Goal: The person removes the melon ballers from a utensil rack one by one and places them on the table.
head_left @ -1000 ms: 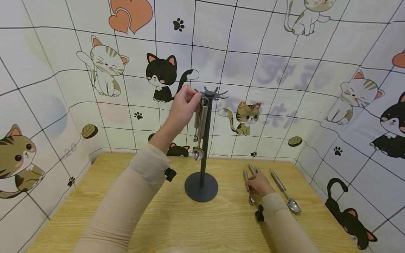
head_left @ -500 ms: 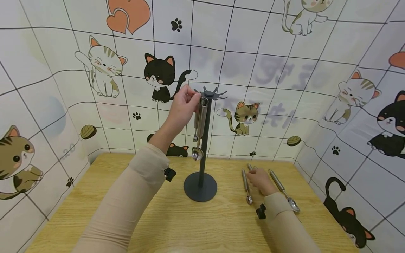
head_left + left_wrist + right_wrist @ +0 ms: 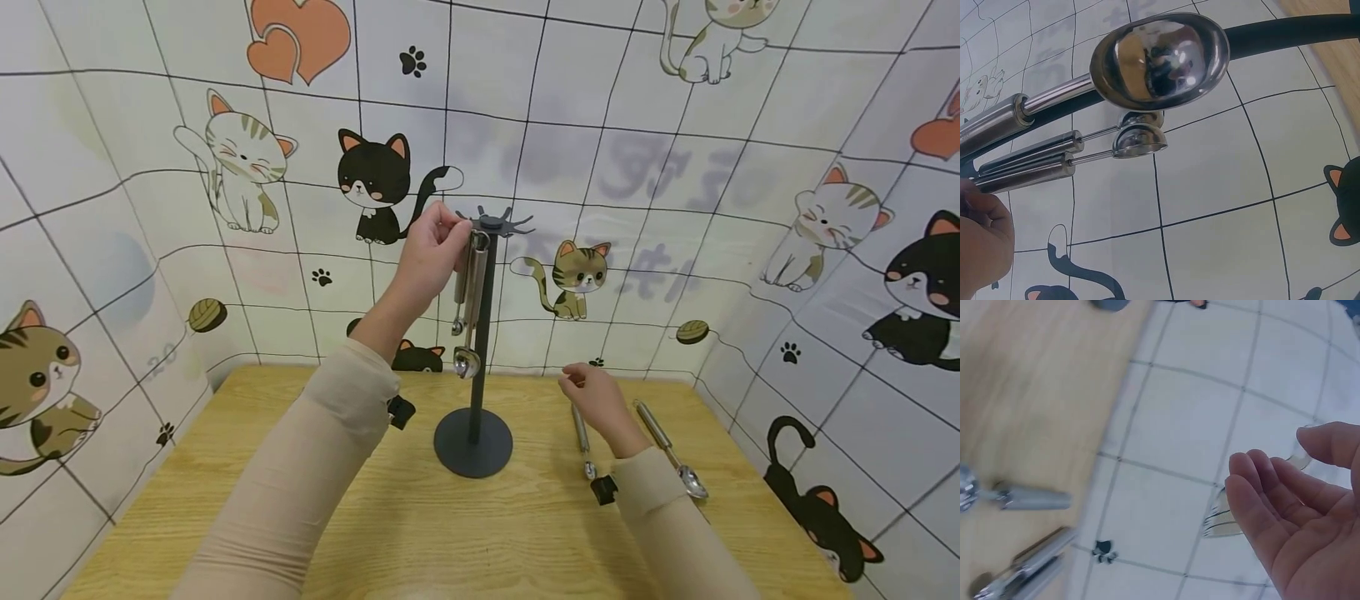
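Note:
My left hand (image 3: 431, 254) pinches the top of a small metal scoop (image 3: 1041, 172) by a hook of the dark grey stand (image 3: 482, 333). Beside it hang another small scoop (image 3: 1029, 152) and a large scoop (image 3: 1160, 62) with an oval bowl, all bowls down. My right hand (image 3: 597, 404) is raised over the right side of the table, fingers loosely bent with nothing between them, as its wrist view shows. Under it lies a small scoop (image 3: 581, 429); a larger scoop (image 3: 663, 437) lies to its right. More handles (image 3: 1038, 575) show in the right wrist view.
The stand's round base (image 3: 473, 443) sits near the middle of the wooden table (image 3: 450, 533). Its top carries several curved hooks (image 3: 517, 227). Behind and at both sides rise walls (image 3: 570, 100) with a cat-print grid covering.
My right hand has moved from among the scoops on the table, lifting up and slightly left with nothing in it. My left hand stays at the hook.

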Tool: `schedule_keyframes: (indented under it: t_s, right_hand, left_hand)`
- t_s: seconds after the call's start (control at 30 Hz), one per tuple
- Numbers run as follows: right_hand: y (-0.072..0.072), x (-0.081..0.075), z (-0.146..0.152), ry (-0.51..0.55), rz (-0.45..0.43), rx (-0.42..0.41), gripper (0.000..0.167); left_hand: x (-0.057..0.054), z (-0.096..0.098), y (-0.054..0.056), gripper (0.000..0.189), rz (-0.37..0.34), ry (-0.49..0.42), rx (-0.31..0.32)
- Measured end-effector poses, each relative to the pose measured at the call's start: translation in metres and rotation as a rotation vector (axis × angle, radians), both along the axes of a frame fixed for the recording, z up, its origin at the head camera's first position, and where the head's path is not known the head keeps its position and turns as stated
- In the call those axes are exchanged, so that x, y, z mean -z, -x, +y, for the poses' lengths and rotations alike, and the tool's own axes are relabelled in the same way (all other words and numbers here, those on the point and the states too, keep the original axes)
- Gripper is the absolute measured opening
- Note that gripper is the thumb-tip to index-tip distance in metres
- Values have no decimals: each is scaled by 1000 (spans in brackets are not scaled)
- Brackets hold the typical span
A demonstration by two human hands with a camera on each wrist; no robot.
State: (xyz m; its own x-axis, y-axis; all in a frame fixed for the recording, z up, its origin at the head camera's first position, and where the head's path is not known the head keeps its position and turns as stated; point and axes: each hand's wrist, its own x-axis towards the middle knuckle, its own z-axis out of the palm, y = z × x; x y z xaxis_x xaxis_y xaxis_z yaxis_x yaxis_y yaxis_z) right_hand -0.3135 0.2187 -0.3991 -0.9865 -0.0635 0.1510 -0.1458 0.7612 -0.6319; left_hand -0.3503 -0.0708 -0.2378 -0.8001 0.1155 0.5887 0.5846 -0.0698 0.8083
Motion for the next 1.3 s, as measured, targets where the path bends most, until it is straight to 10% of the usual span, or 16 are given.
schedule_keyframes:
  t_s: [0.33, 0.93, 1.3]
  right_hand:
    - [-16, -34, -41, -5, 177, -76, 37]
    - [-23, -76, -98, 311, 409, -222, 32]
    - [-19, -88, -120, 345, 407, -219, 32]
  left_hand:
    - [-2, 0, -3, 15, -4, 14, -10]
    - [0, 6, -2, 15, 3, 14, -20]
    - [0, 7, -1, 16, -4, -1, 0]
